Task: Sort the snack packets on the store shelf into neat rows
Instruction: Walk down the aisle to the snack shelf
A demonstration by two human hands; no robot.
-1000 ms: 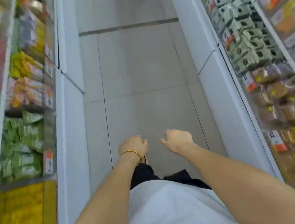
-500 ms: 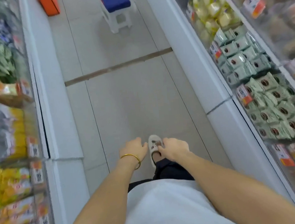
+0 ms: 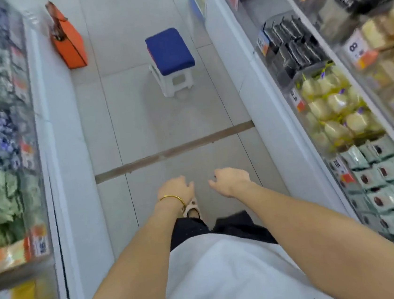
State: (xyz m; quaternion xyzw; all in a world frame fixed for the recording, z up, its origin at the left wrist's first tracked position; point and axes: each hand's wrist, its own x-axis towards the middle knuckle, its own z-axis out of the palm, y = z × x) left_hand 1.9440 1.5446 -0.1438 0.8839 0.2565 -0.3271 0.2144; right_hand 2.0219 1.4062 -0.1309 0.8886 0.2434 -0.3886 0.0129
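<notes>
green snack packets (image 3: 387,191) lying flat at the near end of the right shelf (image 3: 264,107), behind its clear front edge, overlapping and a little crooked, so probably in need of straightening. further along the same shelf, pale yellow packets (image 3: 333,109) heaped loose, then dark packets (image 3: 292,47) standing on edge in tighter files. on the left shelf (image 3: 62,140), other packets (image 3: 1,186) behind the front edge, too blurred to tell kind or order.

left hand (image 3: 177,188) and right hand (image 3: 231,181) both out in front over the floor (image 3: 163,118), mid-aisle, well apart from either shelf; fingers loosely curled, nothing held in either. thin gold bangle (image 3: 172,197) on the left wrist. held so most likely for balance in walking, not for reaching; no sorting begun, by the look of it.

ahead on the floor, white stool (image 3: 170,56) with blue seat, perhaps kept for sitting at the low rows, and orange bag (image 3: 68,46) leaned against the base of the left shelf, out of the way.

hard to see: back of the right shelf cut by the frame edge, one shoe (image 3: 191,207) mostly under the left wrist, price labels not readable.
</notes>
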